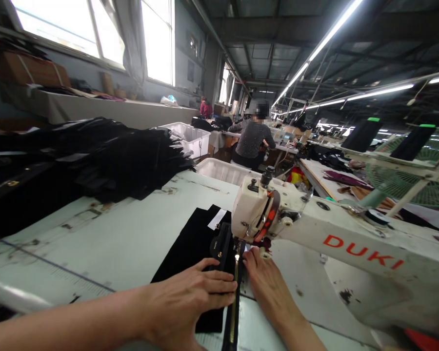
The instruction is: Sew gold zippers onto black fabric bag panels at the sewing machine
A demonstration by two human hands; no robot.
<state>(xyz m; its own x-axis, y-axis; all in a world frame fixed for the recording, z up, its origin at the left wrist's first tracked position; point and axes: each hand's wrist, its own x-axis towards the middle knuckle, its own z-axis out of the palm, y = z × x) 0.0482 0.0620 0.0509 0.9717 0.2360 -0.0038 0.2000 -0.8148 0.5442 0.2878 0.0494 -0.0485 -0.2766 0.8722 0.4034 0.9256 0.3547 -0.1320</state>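
Note:
My left hand (190, 300) lies flat with fingers stretched out on a piece of black fabric (190, 243) on the sewing table. Its fingertips press beside a zipper (235, 302) with a brass-coloured strip that runs toward me. My right hand (265, 280) rests flat on the table on the other side of the zipper, fingertips near the needle area. A white DUKI sewing machine (336, 239) reaches in from the right, its head (254, 209) right above the fabric. A small white label (217, 219) lies at the fabric's far edge.
A big heap of black fabric pieces (106, 156) covers the left of the pale table (113, 234). White plastic bins (190, 136) stand behind it. A seated person (251, 141) works at another station further back. Thread cones (362, 134) and a green fan (413, 175) stand at right.

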